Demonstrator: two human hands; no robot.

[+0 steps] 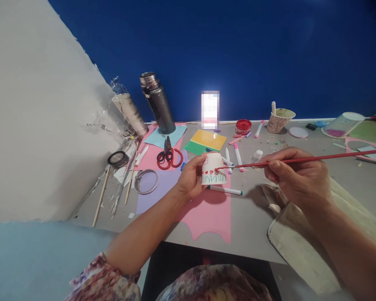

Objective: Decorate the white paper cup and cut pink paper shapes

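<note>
My left hand [192,177] is closed round the side of a white paper cup [213,161], held upside down above the pink paper [213,221]. Green zigzag strokes run along the cup's rim, with small red dabs above them. In my right hand [296,173] is a long red paintbrush [288,160], gripped like a pen. Its red-loaded tip touches the cup's side, beside the dabs. Beneath the cup lies a white marker with a green end [228,191]. An open pot of red paint [243,126] stands farther back.
Red-handled scissors [168,156], a tape roll [146,182] and black tape [117,159] lie to the left. Behind them stand a steel flask [161,104] and stacked paper cups [130,113]. A patterned cup [278,121] stands back right; a pale cloth item [303,246] lies below my right arm.
</note>
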